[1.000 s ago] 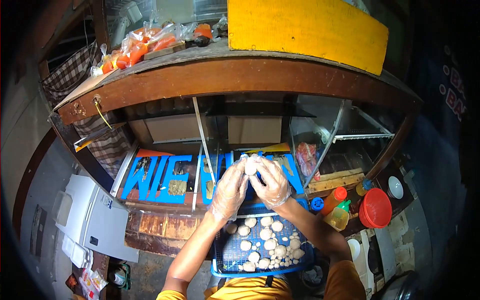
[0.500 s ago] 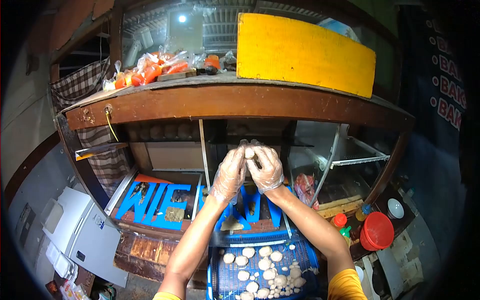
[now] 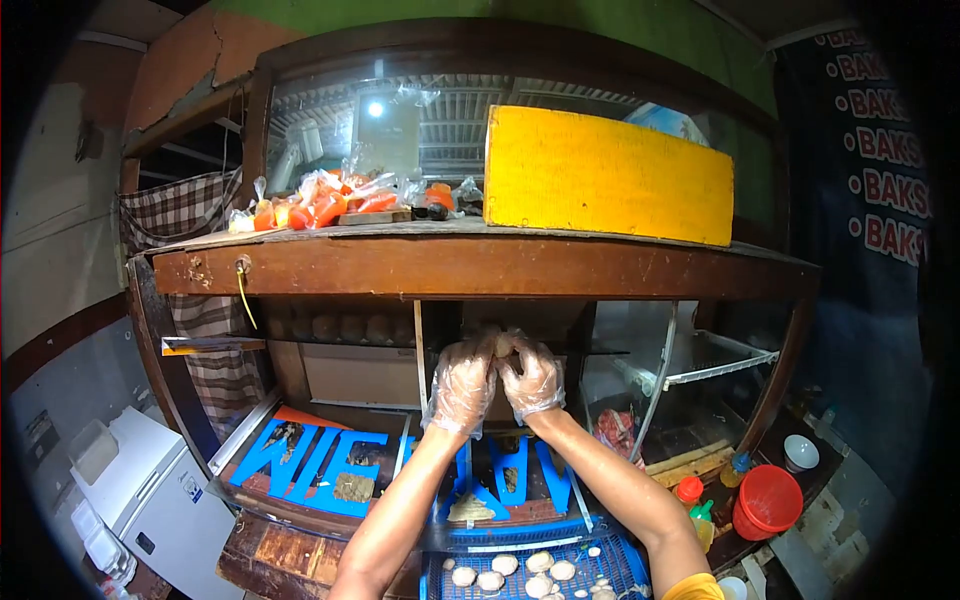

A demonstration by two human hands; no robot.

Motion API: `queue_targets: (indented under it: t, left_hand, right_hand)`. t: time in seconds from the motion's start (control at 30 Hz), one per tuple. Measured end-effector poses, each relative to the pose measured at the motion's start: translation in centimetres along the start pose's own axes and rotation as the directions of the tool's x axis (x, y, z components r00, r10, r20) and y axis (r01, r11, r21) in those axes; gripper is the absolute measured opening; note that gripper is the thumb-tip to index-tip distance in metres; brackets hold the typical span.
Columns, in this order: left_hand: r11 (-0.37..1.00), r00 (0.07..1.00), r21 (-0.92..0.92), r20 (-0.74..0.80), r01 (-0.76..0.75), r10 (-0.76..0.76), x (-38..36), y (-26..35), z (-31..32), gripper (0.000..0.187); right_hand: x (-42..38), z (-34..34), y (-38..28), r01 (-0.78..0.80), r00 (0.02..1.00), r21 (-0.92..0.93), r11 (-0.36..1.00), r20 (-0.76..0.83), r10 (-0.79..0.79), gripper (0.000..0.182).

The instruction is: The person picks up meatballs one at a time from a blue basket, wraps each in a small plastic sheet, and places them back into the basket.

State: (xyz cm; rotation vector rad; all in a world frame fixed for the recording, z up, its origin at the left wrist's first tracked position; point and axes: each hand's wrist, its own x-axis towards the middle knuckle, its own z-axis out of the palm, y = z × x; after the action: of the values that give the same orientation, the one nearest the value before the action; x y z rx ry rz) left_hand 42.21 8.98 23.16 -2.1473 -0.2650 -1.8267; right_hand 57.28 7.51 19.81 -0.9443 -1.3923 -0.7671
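Both of my hands wear clear plastic gloves and are raised together in front of the cabinet. My left hand point(image 3: 463, 385) and my right hand point(image 3: 530, 376) meet at the fingertips, with the fingers curled around a small pale dough-like ball point(image 3: 502, 346). The ball is partly hidden by the fingers. Below my forearms, a blue plastic crate point(image 3: 434, 578) holds several flattened, pale round pieces point(image 3: 504, 565) of differing sizes.
A yellow board point(image 3: 610, 175) and bags of orange contents point(image 3: 325, 203) stand on the wooden ledge point(image 3: 480, 265) above my hands. To the right are a red bucket point(image 3: 768, 502), bottles and a white bowl point(image 3: 800, 453). A white cooler point(image 3: 160, 510) stands at left.
The view has tilted upward, so the shelf and crate appear lower and less of the crate shows. My hands remain together around the ball, with the fingers slightly shifted.
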Motion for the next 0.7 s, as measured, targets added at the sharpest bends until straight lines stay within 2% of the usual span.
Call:
queue_targets:
  t: [0.07,0.13,0.2,0.27,0.3,0.43,0.5,0.6,0.7]
  left_hand:
    - [0.998,0.998,0.036,0.041,0.055,-0.056,0.6,0.8,-0.8,0.036]
    - [0.997,0.996,0.004,0.037,0.080,-0.080,0.4,0.3,-0.3,0.030]
    - [0.982,0.983,-0.040,-0.009,0.185,-0.186,0.0,0.4,0.3,0.027]
    - [0.981,0.980,-0.019,-0.048,0.193,-0.193,-0.9,-0.2,1.1,0.027]
    - [0.979,0.975,0.002,-0.085,0.204,-0.203,-0.7,-0.2,1.1,0.026]
    - [0.974,0.974,-0.049,-0.048,0.219,-0.221,-0.6,0.0,0.5,0.028]
    - [0.984,0.987,-0.097,-0.053,0.147,-0.153,-0.7,-0.4,0.5,0.030]
    - [0.975,0.975,-0.003,0.016,0.221,-0.221,-1.5,-0.2,0.4,0.030]
    - [0.979,0.979,-0.017,-0.007,0.202,-0.202,-1.8,0.0,0.0,0.027]
  right_hand:
    - [0.2,0.4,0.5,0.024,1.000,0.022,0.999,-0.001,-0.024,0.038]
    - [0.1,0.6,0.2,-0.082,0.997,-0.002,0.997,-0.002,0.082,0.034]
    - [0.2,0.5,0.1,-0.083,0.996,-0.012,0.997,0.017,0.083,0.029]
    - [0.3,0.3,-0.3,-0.086,0.995,-0.021,0.996,0.039,0.087,0.023]
    - [0.3,0.4,-0.2,-0.039,0.999,-0.042,0.998,0.024,0.040,0.019]
    - [0.2,0.5,-0.3,0.067,0.996,-0.077,0.995,0.061,-0.063,0.016]
    - [0.1,0.1,-0.9,0.034,0.996,-0.043,0.998,0.086,-0.030,0.019]
    - [0.0,-0.2,-1.5,-0.003,0.994,-0.034,0.999,0.109,0.006,0.021]
    - [-0.1,-0.5,-1.6,-0.008,0.991,-0.054,0.999,0.134,0.016,0.020]
